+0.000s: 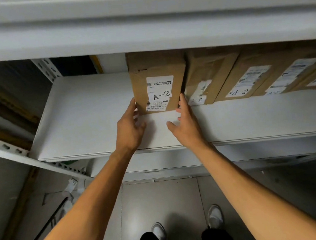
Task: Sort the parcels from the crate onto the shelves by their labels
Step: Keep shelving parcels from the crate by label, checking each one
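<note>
The brown cardboard parcel labelled A-2 (157, 82) stood upright on the white shelf board (88, 114), leftmost in a row of like-labelled brown boxes (244, 77) (presumably grouped by label). The left hand (130, 126) and right hand (185, 120) flanked it, fingers spread and touching its lower corners, apparently squaring it.

White shelf (88, 114): row of brown A-2 parcels (157, 82) along back, rt side.

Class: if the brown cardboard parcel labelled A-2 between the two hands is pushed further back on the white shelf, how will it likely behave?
The brown cardboard parcel probably stays stiff: its faces look flat and boxy. It likely slides, not rolls, on the smooth white shelf. Standing tall and narrow, it might tip if pushed high up.
</note>
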The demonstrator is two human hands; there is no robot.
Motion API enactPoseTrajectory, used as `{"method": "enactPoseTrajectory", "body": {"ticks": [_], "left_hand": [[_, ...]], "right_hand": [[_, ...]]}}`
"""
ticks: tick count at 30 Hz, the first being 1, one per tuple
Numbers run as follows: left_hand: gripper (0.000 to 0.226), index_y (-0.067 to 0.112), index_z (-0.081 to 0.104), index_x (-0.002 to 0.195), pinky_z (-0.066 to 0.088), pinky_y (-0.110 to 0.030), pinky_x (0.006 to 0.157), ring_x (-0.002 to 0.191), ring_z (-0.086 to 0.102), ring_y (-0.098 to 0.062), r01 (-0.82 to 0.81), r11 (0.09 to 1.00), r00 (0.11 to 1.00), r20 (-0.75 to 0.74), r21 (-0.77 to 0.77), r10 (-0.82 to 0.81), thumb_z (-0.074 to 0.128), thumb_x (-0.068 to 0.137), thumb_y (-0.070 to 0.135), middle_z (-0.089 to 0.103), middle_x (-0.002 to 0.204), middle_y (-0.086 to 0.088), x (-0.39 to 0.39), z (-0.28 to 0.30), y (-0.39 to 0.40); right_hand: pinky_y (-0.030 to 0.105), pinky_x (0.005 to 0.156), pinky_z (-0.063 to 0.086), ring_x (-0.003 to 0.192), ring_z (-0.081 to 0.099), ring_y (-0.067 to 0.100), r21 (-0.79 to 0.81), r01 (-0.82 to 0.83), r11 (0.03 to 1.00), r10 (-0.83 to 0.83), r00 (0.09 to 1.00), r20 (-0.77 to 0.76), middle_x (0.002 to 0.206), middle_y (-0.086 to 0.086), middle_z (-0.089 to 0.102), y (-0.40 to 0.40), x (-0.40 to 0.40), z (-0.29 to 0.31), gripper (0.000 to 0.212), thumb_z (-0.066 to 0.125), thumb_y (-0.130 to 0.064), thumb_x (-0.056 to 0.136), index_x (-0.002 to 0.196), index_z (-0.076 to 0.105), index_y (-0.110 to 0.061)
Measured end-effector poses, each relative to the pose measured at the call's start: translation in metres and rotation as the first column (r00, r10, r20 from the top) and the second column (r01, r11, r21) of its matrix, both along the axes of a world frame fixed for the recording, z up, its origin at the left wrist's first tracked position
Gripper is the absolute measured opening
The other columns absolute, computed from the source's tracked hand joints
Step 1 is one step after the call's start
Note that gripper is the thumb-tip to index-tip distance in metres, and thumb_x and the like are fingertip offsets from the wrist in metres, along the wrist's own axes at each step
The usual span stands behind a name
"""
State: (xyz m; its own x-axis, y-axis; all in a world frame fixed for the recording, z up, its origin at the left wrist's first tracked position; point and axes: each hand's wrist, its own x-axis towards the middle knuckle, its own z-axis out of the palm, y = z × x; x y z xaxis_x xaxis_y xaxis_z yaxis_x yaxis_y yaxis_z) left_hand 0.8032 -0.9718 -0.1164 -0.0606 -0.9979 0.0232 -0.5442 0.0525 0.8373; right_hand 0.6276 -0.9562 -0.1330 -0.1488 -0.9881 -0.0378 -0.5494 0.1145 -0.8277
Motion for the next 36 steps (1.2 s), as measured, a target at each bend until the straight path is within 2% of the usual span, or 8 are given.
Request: {"method": "enactPoseTrajectory", "body": {"ticks": [3,5,8,12,18,23,32,36], "left_hand": [[0.072,0.027,0.023,0.153,0.041,-0.045,0.112,0.133,0.049,-0.028,0.099,0.991,0.994,0.044,0.085,-0.103,0.052,0.093,-0.001,0.047,0.15,-0.003,-0.003,0.009,0.013],[0.067,0.024,0.027,0.15,0.045,-0.047,0.107,0.126,0.053,-0.035,0.123,0.984,0.988,0.078,0.131,-0.134,0.052,0.092,-0.001,0.053,0.143,-0.011,-0.009,0.016,0.027],[0.057,0.011,0.035,0.148,0.04,-0.042,0.107,0.125,0.052,-0.038,0.071,0.974,0.97,0.211,0.217,-0.118,0.053,0.095,0.007,0.053,0.141,-0.019,-0.026,0.023,0.043],[0.056,0.007,0.034,0.15,0.028,-0.034,0.115,0.139,0.038,-0.032,0.331,0.911,0.82,0.403,0.246,-0.406,0.051,0.1,0.026,0.041,0.153,-0.015,-0.087,0.049,0.053],[0.06,0.019,0.029,0.154,0.021,-0.04,0.122,0.149,0.02,-0.032,0.661,0.716,0.461,0.63,0.225,-0.625,0.046,0.101,0.042,0.028,0.161,-0.01,-0.227,0.092,0.064],[0.061,0.019,0.029,0.153,0.027,-0.041,0.119,0.147,0.023,-0.032,0.844,0.507,0.262,0.692,0.174,-0.673,0.047,0.099,0.043,0.029,0.159,-0.013,-0.374,0.147,0.101],[0.052,0.018,0.049,0.139,0.045,-0.041,0.105,0.124,0.052,-0.034,0.992,0.128,0.094,0.707,-0.004,-0.701,0.056,0.091,0.035,0.053,0.135,-0.011,-0.602,0.25,0.244],[0.055,0.016,0.045,0.142,0.039,-0.039,0.109,0.128,0.048,-0.032,0.999,-0.042,-0.015,0.713,-0.02,-0.701,0.044,0.091,0.039,0.05,0.142,-0.011,-0.665,0.268,0.313]], "right_hand": [[0.038,0.109,0.042,0.138,0.041,0.02,0.034,-0.031,0.999,0.031,1.0,-0.001,0.157,0.008,0.034,0.014,-0.003,0.008,0.09,0.064,-0.007,0.089,0.159,0.009,-0.023],[0.04,0.111,0.039,0.14,0.039,0.021,0.077,-0.053,0.996,0.055,0.998,-0.021,0.156,0.008,0.036,0.03,-0.009,0.021,0.086,0.063,-0.009,0.09,0.159,0.013,-0.024],[0.03,0.115,0.03,0.145,0.031,0.019,0.136,-0.088,0.987,0.102,0.99,-0.101,0.16,0.006,0.03,0.049,-0.028,0.037,0.079,0.061,-0.012,0.093,0.158,0.018,-0.021],[0.036,0.118,0.025,0.151,0.016,0.023,0.206,-0.01,0.978,0.068,0.959,-0.275,0.165,0.005,0.016,0.082,-0.087,0.062,0.073,0.056,-0.017,0.096,0.158,0.019,-0.021],[0.043,0.117,0.031,0.151,0.005,0.029,0.289,0.244,0.926,-0.08,0.874,-0.48,0.166,0.007,0.003,0.159,-0.217,0.106,0.063,0.054,-0.018,0.097,0.154,0.028,-0.019],[0.046,0.118,0.029,0.15,0.007,0.031,0.219,0.495,0.841,-0.305,0.768,-0.564,0.165,0.009,0.003,0.246,-0.334,0.161,0.066,0.057,-0.021,0.096,0.155,0.027,-0.021],[0.045,0.119,0.026,0.15,0.014,0.036,0.056,0.836,0.546,-0.618,0.447,-0.646,0.165,0.008,0.011,0.425,-0.5,0.251,0.07,0.063,-0.029,0.094,0.155,0.03,-0.024],[0.048,0.118,0.026,0.15,0.013,0.035,0.035,0.908,0.418,-0.661,0.33,-0.673,0.165,0.009,0.01,0.5,-0.535,0.277,0.07,0.062,-0.032,0.094,0.155,0.029,-0.025]]}}
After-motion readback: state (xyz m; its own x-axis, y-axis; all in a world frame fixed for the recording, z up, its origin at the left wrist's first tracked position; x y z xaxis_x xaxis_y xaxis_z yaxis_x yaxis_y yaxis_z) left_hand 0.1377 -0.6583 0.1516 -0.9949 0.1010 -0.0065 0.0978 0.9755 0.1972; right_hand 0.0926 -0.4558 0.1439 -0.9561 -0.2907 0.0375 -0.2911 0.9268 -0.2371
